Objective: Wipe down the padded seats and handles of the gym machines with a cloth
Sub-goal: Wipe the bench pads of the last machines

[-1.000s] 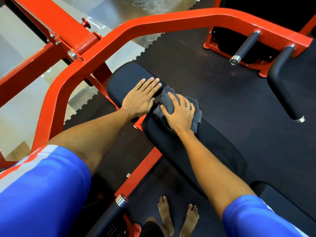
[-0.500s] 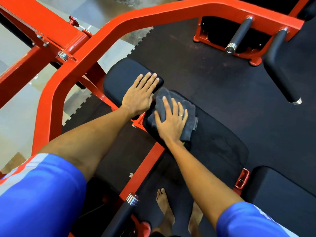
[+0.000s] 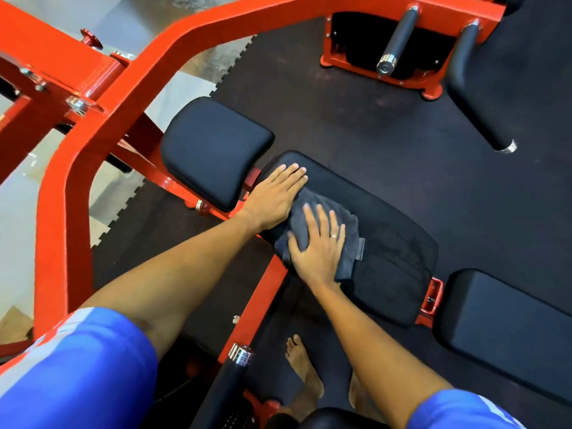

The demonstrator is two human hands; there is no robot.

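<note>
A grey cloth point(image 3: 348, 236) lies bunched on the long black middle pad point(image 3: 393, 252) of a red gym machine. My right hand point(image 3: 318, 246) presses flat on the cloth with straight, spread fingers, near the pad's upper left end. My left hand point(image 3: 275, 198) rests flat beside it on the pad's top corner, fingers straight, its heel touching the cloth's edge. A smaller black head pad point(image 3: 213, 150) sits just beyond my left hand. Another black pad point(image 3: 507, 332) lies at lower right.
A curved red frame bar point(image 3: 102, 119) arcs over the left and top. Black handles: one at right point(image 3: 476, 88), a chrome-tipped bar point(image 3: 397, 38) at top, one at bottom point(image 3: 229, 388). Black rubber floor mat point(image 3: 356, 113) all round; my bare feet point(image 3: 305, 373) stand below the pad.
My right hand has slid the cloth down along the middle pad toward me. My left hand left the head pad and now rests on the middle pad's top corner.
</note>
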